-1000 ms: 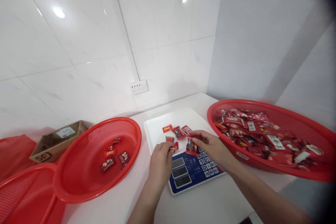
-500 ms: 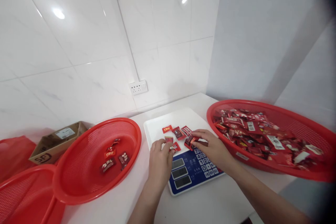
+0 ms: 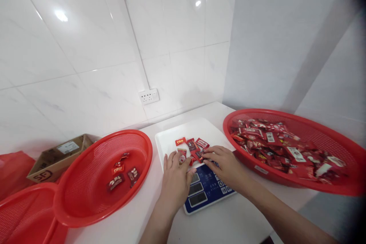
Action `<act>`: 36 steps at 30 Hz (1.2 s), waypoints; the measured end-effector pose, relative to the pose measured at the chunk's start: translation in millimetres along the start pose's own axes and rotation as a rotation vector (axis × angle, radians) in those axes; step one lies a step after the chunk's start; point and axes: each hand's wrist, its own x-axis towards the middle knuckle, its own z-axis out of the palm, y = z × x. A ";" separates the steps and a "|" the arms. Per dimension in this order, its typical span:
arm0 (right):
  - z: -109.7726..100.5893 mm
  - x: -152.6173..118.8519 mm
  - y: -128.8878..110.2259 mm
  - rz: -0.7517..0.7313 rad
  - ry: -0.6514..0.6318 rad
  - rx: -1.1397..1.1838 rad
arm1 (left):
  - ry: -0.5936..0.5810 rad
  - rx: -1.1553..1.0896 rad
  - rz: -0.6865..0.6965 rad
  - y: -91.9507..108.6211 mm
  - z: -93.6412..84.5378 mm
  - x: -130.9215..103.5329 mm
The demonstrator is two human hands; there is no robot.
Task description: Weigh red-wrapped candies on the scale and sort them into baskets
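A white scale (image 3: 164,141) with a blue keypad panel stands in the middle, several red-wrapped packets (image 3: 192,145) lying on its plate. At the plate's near left edge is my left hand (image 3: 176,179), fingers spread, its fingertips by a red and pink packet (image 3: 182,155). My right hand (image 3: 224,164) reaches over the keypad from the right, its fingertips at the near right packets; whether it grips one is hard to see. Some keys and the lower packets are partly covered by my fingers.
On the right stands a large red basket (image 3: 286,111) heaped with packets. A red basket (image 3: 85,167) at left holds several packets. Beyond it are a cardboard box (image 3: 51,162), another red basket (image 3: 25,213) and a red bag (image 3: 14,169). A socket (image 3: 149,96) is on the wall.
The dark red packet in my right hand has come down among the others on the plate. My left hand's fingers have spread, and the right hand has shifted slightly left. The view has shifted a little.
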 end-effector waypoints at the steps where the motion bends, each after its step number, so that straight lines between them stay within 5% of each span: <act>1: 0.7 -0.2 -0.2 0.002 -0.019 -0.019 | 0.006 0.026 -0.017 -1.6 1.7 -0.5; 7: -2.3 -0.1 3.0 0.049 -0.073 -0.018 | 0.046 -0.037 -0.115 -13.8 -0.1 0.0; 16: -20.8 -42.9 9.8 0.003 0.330 0.199 | 0.528 -0.429 -0.345 -22.4 -45.7 -2.2; 19: -10.4 -72.9 3.3 -0.067 0.218 0.279 | 0.557 -0.556 -0.426 -17.2 -55.7 -4.2; 27: 11.9 -108.2 -30.9 -0.067 -0.443 0.360 | 0.543 -0.674 -0.402 -4.5 -63.6 -7.4; 36: 11.1 -102.5 -25.6 0.047 -0.461 0.493 | 0.329 -0.608 -0.534 -10.2 -48.0 -26.3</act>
